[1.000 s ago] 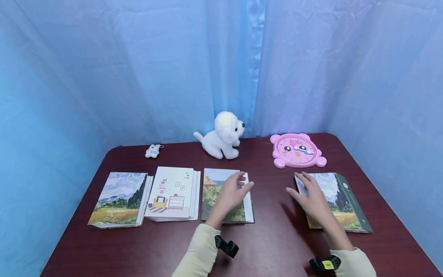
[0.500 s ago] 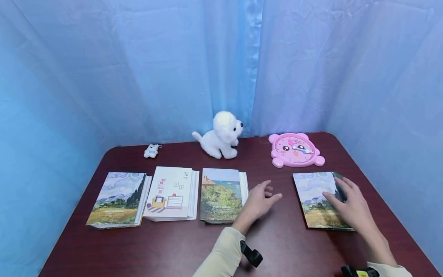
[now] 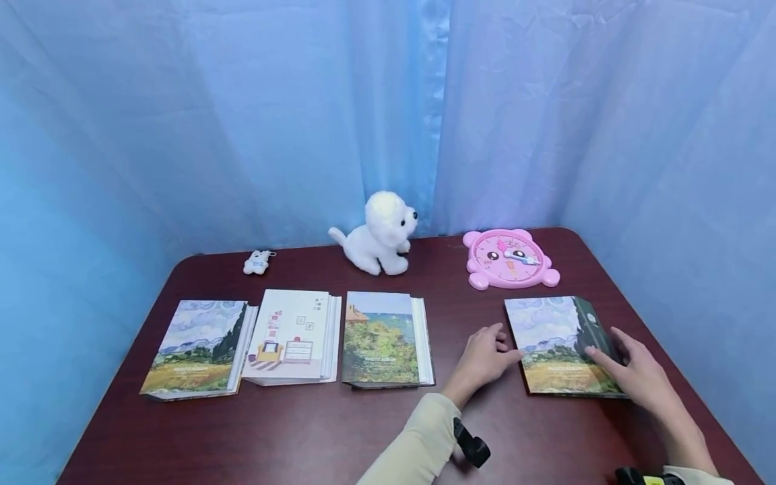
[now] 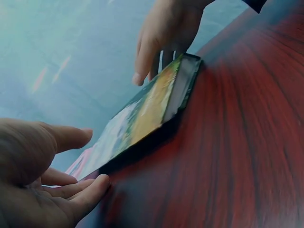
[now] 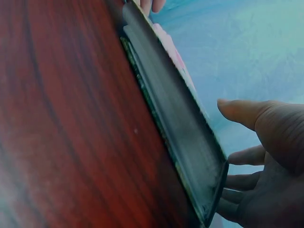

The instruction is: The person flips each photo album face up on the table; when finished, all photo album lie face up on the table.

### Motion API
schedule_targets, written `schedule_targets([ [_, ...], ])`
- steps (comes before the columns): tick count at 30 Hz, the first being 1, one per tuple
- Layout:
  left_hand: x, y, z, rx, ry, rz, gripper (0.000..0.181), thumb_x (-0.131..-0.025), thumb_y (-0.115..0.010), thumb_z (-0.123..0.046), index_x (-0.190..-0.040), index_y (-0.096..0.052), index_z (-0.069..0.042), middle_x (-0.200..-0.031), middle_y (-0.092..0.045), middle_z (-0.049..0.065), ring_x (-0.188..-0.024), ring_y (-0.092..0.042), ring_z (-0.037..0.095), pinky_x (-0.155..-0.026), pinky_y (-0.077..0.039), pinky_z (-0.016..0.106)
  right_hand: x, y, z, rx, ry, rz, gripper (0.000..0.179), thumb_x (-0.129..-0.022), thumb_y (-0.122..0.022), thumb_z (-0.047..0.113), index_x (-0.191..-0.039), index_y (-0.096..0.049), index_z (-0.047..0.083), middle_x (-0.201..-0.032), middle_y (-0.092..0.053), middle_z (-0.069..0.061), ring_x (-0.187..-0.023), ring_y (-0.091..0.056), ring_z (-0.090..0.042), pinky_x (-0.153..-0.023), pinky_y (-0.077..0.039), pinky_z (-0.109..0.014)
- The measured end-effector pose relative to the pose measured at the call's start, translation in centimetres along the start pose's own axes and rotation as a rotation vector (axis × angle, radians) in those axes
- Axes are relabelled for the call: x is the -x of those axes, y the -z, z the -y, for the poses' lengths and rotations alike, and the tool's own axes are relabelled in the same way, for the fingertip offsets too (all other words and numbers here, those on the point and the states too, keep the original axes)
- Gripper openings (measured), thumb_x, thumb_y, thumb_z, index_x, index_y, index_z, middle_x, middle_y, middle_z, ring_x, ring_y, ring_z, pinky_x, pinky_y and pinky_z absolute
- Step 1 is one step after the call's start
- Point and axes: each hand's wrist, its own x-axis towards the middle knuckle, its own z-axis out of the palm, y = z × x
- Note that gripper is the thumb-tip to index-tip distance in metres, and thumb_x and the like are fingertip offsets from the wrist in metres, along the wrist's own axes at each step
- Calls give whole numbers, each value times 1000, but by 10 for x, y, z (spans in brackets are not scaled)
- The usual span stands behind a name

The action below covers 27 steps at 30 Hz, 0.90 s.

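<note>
A photo album (image 3: pixel 548 343) with a painted landscape cover lies flat at the right of the table, its dark green spine facing right. On its left side is my left hand (image 3: pixel 485 360), thumb above and fingers low; in the left wrist view those fingers (image 4: pixel 92 192) are right at the album's edge. My right hand (image 3: pixel 645 377) is at the spine side, thumb raised over the cover. The right wrist view has its fingertips (image 5: pixel 237 183) against the spine, with the page block (image 5: pixel 175 118) facing the camera. Neither hand's fingers are curled round the album.
Three more albums lie in a row to the left: a landscape one (image 3: pixel 197 350), a white one (image 3: pixel 291 337) and a seaside one (image 3: pixel 382 337). Behind stand a white plush dog (image 3: pixel 376 236), a small bear charm (image 3: pixel 257 263) and a pink toy clock (image 3: pixel 509 259). Blue curtains (image 3: pixel 273 121) surround the table.
My left hand has moved right, from over the seaside album to the right album's left edge. My right hand has shifted from that album's left side across to its spine.
</note>
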Motion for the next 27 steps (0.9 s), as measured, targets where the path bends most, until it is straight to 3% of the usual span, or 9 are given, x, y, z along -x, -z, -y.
schedule_targets([
  [5, -6, -11, -5, -53, -4, 6, 58, -82, -74, -23, -134, -54, -7, -110, -63, -2, -88, -64, 1, -77, -48, 14, 1, -3, -1, 2, -5, 45, 85, -96, -49, 51, -146, -21, -12, -139, -29, -44, -122, -34, -61, -88, -36, -69],
  [8, -7, -15, -6, -99, -19, -4, 36, -82, -74, -21, -114, -64, -8, -103, -60, -2, -84, -62, -1, -73, -47, 13, 3, -4, 1, 1, -4, 39, 81, -96, -49, 51, -145, -27, -10, -140, -30, -42, -124, -31, -60, -87, -33, -69],
  [11, -7, -17, -5, -139, -41, -15, 17, -82, -74, -20, -89, -62, -9, -95, -58, -2, -81, -60, -1, -69, -45, 13, 5, -5, 3, -14, -16, 32, 78, -97, -48, 49, -145, -29, -9, -141, -29, -42, -125, -29, -61, -89, -32, -69],
  [14, -7, -16, -4, -180, -82, -18, 18, -81, -74, -17, -78, -58, -9, -87, -59, -2, -77, -60, -1, -65, -42, 12, 7, -5, 4, -40, -40, 36, 77, -98, -46, 50, -146, -28, -8, -141, -29, -42, -126, -29, -60, -89, -33, -68],
  [18, -8, -14, -2, -218, -127, -9, 23, -80, -75, -17, -74, -54, -10, -79, -61, -4, -72, -58, -1, -61, -40, 11, 8, -4, 8, -154, -80, 53, 77, -98, -44, 50, -149, -24, -3, -144, -27, -40, -128, -29, -58, -89, -38, -62],
  [21, -8, -11, -1, -228, -138, 4, 25, -81, -75, -19, -73, -53, -11, -78, -61, -6, -72, -59, -2, -61, -39, 10, 7, -5, 10, -260, -94, 64, 77, -97, -45, 51, -151, -23, 0, -147, -27, -36, -130, -31, -52, -89, -46, -46],
  [24, -9, -8, -1, -230, -138, 6, 28, -81, -75, -21, -71, -51, -11, -73, -59, -8, -68, -57, -2, -59, -39, 11, 8, -5, 9, -336, -93, 62, 75, -97, -46, 51, -151, -26, 4, -148, -29, -32, -123, -47, -23, -80, -49, -23],
  [27, -10, -5, -2, -227, -137, -2, 33, -82, -75, -22, -67, -47, -11, -63, -50, -9, -60, -48, 0, -55, -34, 13, 8, -4, 7, -421, -83, 67, 71, -97, -48, 49, -151, -28, 8, -147, -33, -26, -105, -47, 11, -75, -46, -10],
])
